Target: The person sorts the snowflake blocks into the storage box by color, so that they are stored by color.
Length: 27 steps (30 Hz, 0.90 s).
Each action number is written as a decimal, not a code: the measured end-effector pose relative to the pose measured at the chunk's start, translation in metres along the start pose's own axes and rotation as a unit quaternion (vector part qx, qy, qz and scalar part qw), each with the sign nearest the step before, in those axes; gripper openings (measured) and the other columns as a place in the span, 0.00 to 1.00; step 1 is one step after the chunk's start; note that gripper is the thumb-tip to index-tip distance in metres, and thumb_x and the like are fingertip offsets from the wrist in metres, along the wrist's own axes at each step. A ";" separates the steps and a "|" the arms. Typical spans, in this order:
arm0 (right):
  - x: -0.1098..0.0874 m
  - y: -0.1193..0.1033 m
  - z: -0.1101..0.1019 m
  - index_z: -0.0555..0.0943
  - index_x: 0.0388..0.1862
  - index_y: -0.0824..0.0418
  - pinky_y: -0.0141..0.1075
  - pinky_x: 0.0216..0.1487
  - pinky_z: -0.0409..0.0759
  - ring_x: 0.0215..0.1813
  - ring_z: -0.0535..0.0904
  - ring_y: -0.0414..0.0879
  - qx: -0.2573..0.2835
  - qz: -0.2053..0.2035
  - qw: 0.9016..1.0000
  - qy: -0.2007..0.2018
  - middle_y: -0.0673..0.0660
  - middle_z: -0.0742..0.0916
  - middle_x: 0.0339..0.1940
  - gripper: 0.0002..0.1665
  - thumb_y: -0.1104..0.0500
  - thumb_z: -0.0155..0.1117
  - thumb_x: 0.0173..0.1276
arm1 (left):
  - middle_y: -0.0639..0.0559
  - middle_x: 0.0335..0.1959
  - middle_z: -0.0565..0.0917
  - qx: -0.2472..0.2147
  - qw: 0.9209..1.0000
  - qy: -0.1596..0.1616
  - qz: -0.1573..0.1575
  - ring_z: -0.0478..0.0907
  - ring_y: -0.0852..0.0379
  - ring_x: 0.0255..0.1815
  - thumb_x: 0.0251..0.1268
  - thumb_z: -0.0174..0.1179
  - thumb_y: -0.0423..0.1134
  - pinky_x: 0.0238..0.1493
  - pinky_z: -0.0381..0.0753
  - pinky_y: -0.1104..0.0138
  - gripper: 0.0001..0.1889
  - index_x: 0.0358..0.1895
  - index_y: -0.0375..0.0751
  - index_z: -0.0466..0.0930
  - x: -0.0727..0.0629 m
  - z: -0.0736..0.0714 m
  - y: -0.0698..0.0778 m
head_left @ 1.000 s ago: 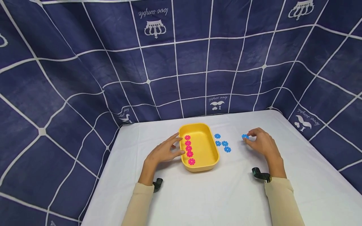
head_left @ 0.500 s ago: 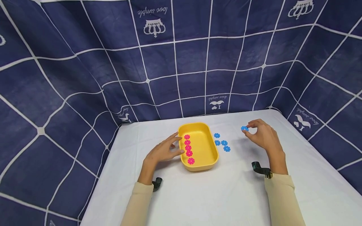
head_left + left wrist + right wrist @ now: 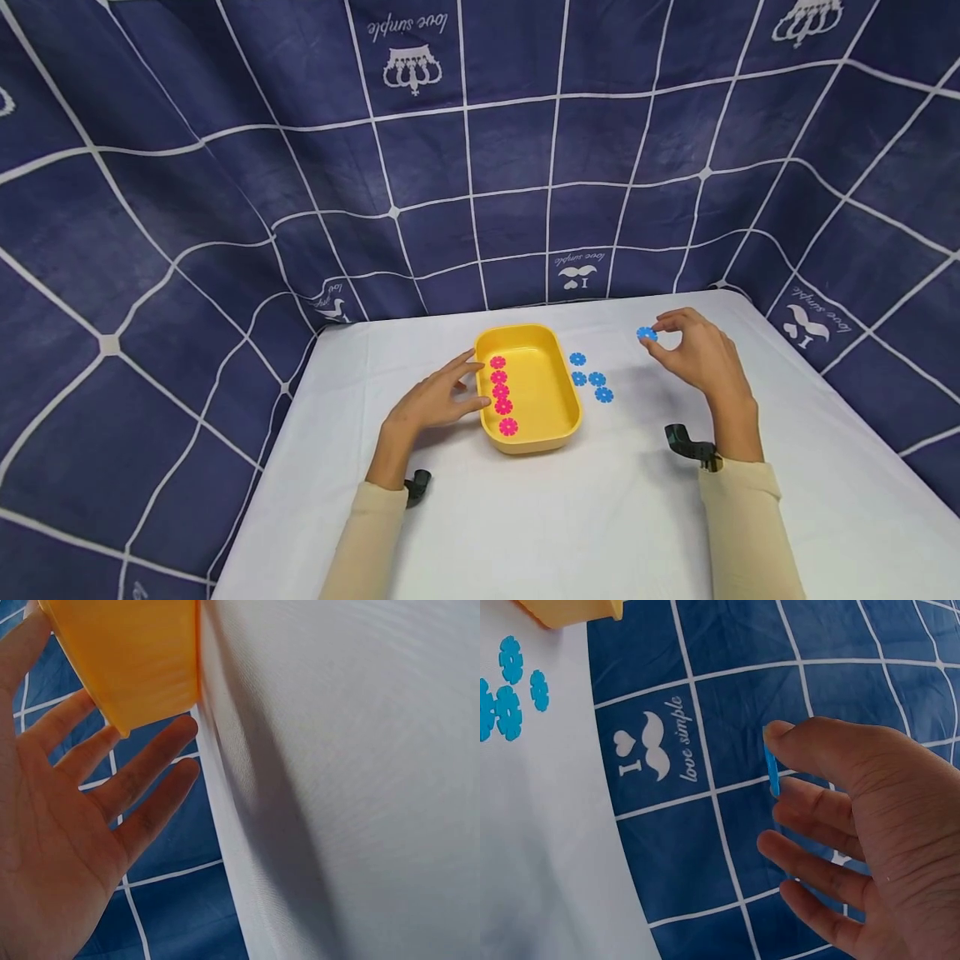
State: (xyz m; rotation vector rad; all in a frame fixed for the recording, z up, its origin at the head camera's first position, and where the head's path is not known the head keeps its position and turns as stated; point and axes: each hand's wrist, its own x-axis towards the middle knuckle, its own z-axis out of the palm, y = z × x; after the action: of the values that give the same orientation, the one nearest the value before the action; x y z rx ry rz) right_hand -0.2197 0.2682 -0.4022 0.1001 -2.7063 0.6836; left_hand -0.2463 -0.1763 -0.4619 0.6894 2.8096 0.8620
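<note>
My right hand (image 3: 699, 357) pinches a blue snowflake disc (image 3: 647, 334) between thumb and fingertips, raised above the table. The right wrist view shows that disc (image 3: 771, 766) nearly edge-on. At the left side of a yellow tray (image 3: 558, 421) is my left hand (image 3: 431, 400), fingers spread, thumb and index finger at the rim. In the left wrist view its fingers (image 3: 154, 769) are extended by the tray wall (image 3: 127, 667); firm contact is hard to tell. A column of several pink snowflake discs (image 3: 501, 391) lies inside the tray along its left side.
Several loose blue snowflake discs (image 3: 596, 379) lie on the white tablecloth (image 3: 585, 517) between the tray and my right hand. A dark blue checked curtain (image 3: 510, 150) surrounds the back and sides of the table.
My right hand has lifted the blue snowflake disc off the table and moved it slightly away from me. The left hand and the tray stay in place.
</note>
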 end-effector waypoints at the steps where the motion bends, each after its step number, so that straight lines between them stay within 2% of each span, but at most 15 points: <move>1: 0.000 0.000 0.000 0.87 0.55 0.70 0.67 0.54 0.81 0.56 0.83 0.70 0.000 0.001 1.000 -0.001 0.68 0.84 0.65 0.26 0.49 0.76 0.72 | 0.61 0.88 0.58 0.000 1.000 -0.001 0.000 0.85 0.53 0.61 0.68 0.69 0.66 0.66 0.82 0.46 0.40 0.80 0.56 0.73 0.000 0.000 0.000; 12: 0.002 -0.011 0.005 0.87 0.55 0.70 0.68 0.59 0.80 0.61 0.82 0.69 0.001 -0.007 1.000 -0.011 0.67 0.85 0.64 0.26 0.50 0.76 0.71 | 0.66 0.88 0.56 0.007 1.000 -0.004 -0.015 0.84 0.55 0.62 0.68 0.69 0.66 0.66 0.82 0.47 0.40 0.80 0.59 0.72 0.000 0.000 0.000; 18: 0.004 -0.022 0.011 0.87 0.57 0.69 0.68 0.61 0.81 0.61 0.82 0.69 -0.001 -0.017 0.999 -0.028 0.66 0.85 0.65 0.26 0.50 0.76 0.70 | 0.66 0.88 0.56 0.005 1.000 -0.005 -0.013 0.84 0.55 0.62 0.68 0.69 0.66 0.67 0.81 0.46 0.40 0.80 0.57 0.72 0.000 -0.001 0.001; 22: 0.004 -0.031 0.015 0.86 0.58 0.68 0.66 0.60 0.82 0.60 0.83 0.67 -0.001 -0.030 0.999 -0.032 0.66 0.86 0.64 0.27 0.50 0.77 0.70 | 0.65 0.88 0.57 0.004 1.000 -0.005 -0.012 0.84 0.55 0.62 0.68 0.69 0.66 0.67 0.81 0.46 0.40 0.80 0.58 0.72 0.000 -0.001 0.000; 27: 0.004 -0.044 0.019 0.89 0.55 0.67 0.65 0.60 0.83 0.59 0.83 0.66 0.000 -0.052 0.998 -0.041 0.64 0.86 0.63 0.24 0.50 0.77 0.69 | 0.64 0.88 0.57 0.003 1.000 -0.005 -0.009 0.84 0.55 0.62 0.68 0.69 0.67 0.67 0.81 0.47 0.40 0.80 0.58 0.73 0.001 0.000 -0.001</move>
State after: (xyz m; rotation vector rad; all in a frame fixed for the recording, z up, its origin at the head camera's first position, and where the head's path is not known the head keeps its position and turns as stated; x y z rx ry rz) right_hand -0.2228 0.2201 -0.3969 0.2738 -2.7568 0.6629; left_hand -0.2473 -0.1768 -0.4622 0.6670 2.8054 0.8455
